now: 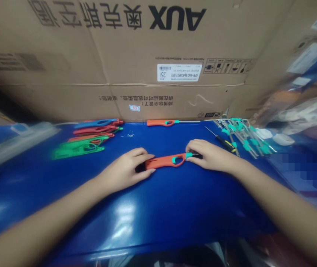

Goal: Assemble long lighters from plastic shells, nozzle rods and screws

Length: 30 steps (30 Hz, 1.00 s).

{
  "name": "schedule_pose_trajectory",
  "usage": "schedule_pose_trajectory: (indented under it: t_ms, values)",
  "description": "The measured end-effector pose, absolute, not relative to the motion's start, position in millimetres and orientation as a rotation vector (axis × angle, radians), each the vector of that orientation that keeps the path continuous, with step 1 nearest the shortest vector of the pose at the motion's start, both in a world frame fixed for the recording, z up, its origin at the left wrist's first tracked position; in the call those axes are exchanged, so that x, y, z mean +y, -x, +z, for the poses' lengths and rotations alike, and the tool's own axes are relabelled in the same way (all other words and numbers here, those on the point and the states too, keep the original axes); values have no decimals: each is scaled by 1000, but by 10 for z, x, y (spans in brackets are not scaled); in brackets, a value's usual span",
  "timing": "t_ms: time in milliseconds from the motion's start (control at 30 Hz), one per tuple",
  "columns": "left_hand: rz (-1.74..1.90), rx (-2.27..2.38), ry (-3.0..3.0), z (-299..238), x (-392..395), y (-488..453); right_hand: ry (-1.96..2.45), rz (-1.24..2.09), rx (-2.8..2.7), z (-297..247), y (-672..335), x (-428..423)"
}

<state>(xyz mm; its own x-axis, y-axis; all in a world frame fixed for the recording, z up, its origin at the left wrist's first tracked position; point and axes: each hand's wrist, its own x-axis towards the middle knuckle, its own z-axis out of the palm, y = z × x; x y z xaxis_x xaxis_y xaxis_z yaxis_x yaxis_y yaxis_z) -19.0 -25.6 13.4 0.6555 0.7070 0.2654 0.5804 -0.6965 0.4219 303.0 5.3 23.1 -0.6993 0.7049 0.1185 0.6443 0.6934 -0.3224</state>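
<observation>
Clear passage: bare blue table [158,215] from the near edge up to the left hand [125,171] and right hand [210,155], which grip the ends of an orange lighter [164,162]. A free strip lies behind them. Obstacles: cardboard box [119,66] walling the rear; coloured lighter shells [88,139] rear left; second lighter [161,122] against the box; screwdriver [222,141] and metal rods [244,138] rear right.

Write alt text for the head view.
A left hand and a right hand grip the ends of an orange lighter with a teal trigger on a blue table. Coloured lighter shells lie far left, a screwdriver right, a cardboard box behind.
</observation>
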Motion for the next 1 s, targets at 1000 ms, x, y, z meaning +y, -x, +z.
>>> schedule_pose_trajectory:
  t_ms: [1000]
  values:
    - [533, 1005, -2599, 154, -306, 152, 1514, 191, -2535, 453, -3439, 169]
